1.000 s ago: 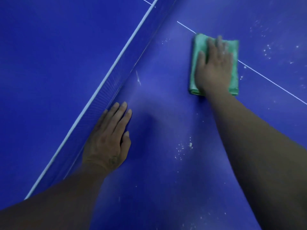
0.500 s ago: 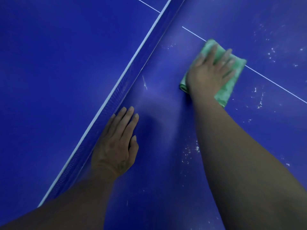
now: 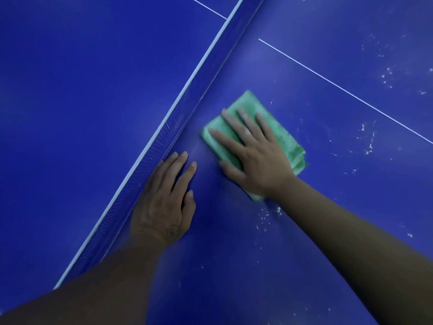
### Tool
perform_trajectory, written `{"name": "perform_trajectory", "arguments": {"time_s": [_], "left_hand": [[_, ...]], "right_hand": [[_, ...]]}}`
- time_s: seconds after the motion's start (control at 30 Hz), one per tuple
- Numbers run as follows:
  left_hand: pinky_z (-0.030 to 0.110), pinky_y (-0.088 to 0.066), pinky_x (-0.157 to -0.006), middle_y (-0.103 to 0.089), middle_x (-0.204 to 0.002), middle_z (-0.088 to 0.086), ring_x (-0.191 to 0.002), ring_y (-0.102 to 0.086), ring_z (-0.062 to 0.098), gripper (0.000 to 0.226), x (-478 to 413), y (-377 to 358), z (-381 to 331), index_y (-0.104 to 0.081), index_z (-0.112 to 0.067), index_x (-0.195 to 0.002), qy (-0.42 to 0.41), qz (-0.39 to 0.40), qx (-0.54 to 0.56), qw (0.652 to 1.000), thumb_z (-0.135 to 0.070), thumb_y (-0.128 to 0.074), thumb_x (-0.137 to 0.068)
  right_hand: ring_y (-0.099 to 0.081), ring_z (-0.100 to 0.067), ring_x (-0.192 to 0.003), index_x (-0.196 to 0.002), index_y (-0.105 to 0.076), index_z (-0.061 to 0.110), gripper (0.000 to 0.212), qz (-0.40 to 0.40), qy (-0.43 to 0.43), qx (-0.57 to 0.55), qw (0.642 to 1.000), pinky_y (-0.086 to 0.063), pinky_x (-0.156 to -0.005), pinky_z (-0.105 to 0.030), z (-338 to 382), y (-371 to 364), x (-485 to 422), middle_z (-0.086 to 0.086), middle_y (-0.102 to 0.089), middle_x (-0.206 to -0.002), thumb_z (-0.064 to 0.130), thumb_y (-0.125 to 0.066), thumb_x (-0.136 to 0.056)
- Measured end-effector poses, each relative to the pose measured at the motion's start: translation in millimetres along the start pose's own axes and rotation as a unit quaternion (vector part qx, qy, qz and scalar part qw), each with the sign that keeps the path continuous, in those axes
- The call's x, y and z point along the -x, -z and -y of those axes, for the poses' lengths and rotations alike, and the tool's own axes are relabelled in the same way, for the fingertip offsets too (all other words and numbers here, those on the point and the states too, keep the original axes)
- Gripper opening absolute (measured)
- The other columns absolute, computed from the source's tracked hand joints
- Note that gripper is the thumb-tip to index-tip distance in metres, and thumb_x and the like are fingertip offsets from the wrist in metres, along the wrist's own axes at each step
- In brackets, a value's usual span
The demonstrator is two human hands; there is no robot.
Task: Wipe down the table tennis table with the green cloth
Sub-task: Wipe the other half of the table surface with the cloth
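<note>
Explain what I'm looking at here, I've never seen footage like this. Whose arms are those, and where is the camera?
There is no machine here: these are a person's two bare hands, filmed by one camera worn on the head and looking down. The surface is a dark blue table tennis table, with its blue mesh net running diagonally and a thin white line painted across it. The right hand presses flat, fingers spread, on a folded green cloth, without gripping it. The left hand rests flat on the table beside the net and holds nothing. Small white specks lie scattered near the cloth and further right.
</note>
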State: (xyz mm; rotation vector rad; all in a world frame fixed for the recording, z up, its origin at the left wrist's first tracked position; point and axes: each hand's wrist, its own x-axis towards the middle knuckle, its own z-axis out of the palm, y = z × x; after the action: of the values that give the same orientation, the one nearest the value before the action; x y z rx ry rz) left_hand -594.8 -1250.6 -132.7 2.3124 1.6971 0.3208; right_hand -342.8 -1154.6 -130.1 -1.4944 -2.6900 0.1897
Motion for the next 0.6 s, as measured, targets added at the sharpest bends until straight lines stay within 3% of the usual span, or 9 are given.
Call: {"name": "perform_trajectory", "arguments": {"time_s": [0.1, 0.2, 0.27, 0.37, 0.47, 0.6], "left_hand": [[0.053, -0.029, -0.132, -0.036, -0.174, 0.012, -0.163, -0.03, 0.031, 0.058, 0, 0, 1, -0.049, -0.007, -0.161, 0.0, 0.004, 0.002, 1.0, -0.024, -0.046, -0.106], [0.052, -0.029, -0.132, -0.036, -0.174, 0.012, -0.164, -0.03, 0.031, 0.058, 0, 1, 0, -0.048, -0.007, -0.162, 0.008, 0.011, 0.001, 1.0, -0.025, -0.045, -0.107], [0.054, -0.031, -0.13, -0.038, -0.172, 0.014, -0.163, -0.031, 0.032, 0.058, -1, 2, -1, -0.049, -0.006, -0.161, 0.007, 0.01, 0.001, 1.0, -0.025, -0.045, -0.107], [0.056, -0.034, -0.129, -0.044, -0.168, 0.017, -0.16, -0.036, 0.035, 0.056, -1, 4, -2, -0.053, -0.005, -0.158, 0.007, -0.006, 0.0, 1.0, -0.024, -0.047, -0.106], [0.057, -0.038, -0.125, -0.05, -0.163, 0.018, -0.156, -0.042, 0.037, 0.052, 1, 3, -3, -0.057, -0.005, -0.155, 0.01, -0.025, -0.002, 1.0, -0.019, -0.055, -0.104], [0.054, -0.037, -0.127, -0.053, -0.159, 0.018, -0.153, -0.044, 0.037, 0.05, -1, 3, -4, -0.061, -0.004, -0.15, 0.012, -0.041, 0.002, 0.999, -0.021, -0.053, -0.104]], "right_hand": [[-0.019, -0.03, -0.168, -0.167, -0.041, 0.037, 0.066, -0.006, 0.009, -0.009, 1.0, -0.015, -0.134, -0.058, -24, 2, 36, -0.002, -0.025, -0.18, 0.056, -0.054, -0.105], [-0.022, -0.03, -0.166, -0.166, -0.041, 0.037, 0.067, -0.028, -0.125, -0.006, 0.992, -0.014, -0.135, -0.056, -44, 6, 22, -0.001, -0.026, -0.179, 0.057, -0.051, -0.103], [-0.016, -0.029, -0.168, -0.168, -0.035, 0.041, 0.07, -0.033, -0.228, -0.015, 0.973, -0.007, -0.136, -0.054, -47, 12, -12, 0.002, -0.02, -0.181, 0.061, -0.044, -0.102], [-0.005, -0.029, -0.169, -0.17, -0.027, 0.045, 0.072, -0.022, -0.294, -0.043, 0.954, 0.001, -0.135, -0.056, -35, 14, -66, 0.004, -0.01, -0.183, 0.061, -0.039, -0.101], [-0.006, -0.032, -0.169, -0.171, -0.026, 0.043, 0.07, -0.015, -0.237, -0.037, 0.971, 0.001, -0.134, -0.058, -7, 9, -82, 0.002, -0.011, -0.183, 0.059, -0.039, -0.104], [-0.014, -0.033, -0.168, -0.169, -0.033, 0.04, 0.066, -0.016, -0.073, -0.008, 0.997, -0.009, -0.134, -0.058, 20, 1, -32, -0.001, -0.019, -0.181, 0.056, -0.045, -0.106]]}}
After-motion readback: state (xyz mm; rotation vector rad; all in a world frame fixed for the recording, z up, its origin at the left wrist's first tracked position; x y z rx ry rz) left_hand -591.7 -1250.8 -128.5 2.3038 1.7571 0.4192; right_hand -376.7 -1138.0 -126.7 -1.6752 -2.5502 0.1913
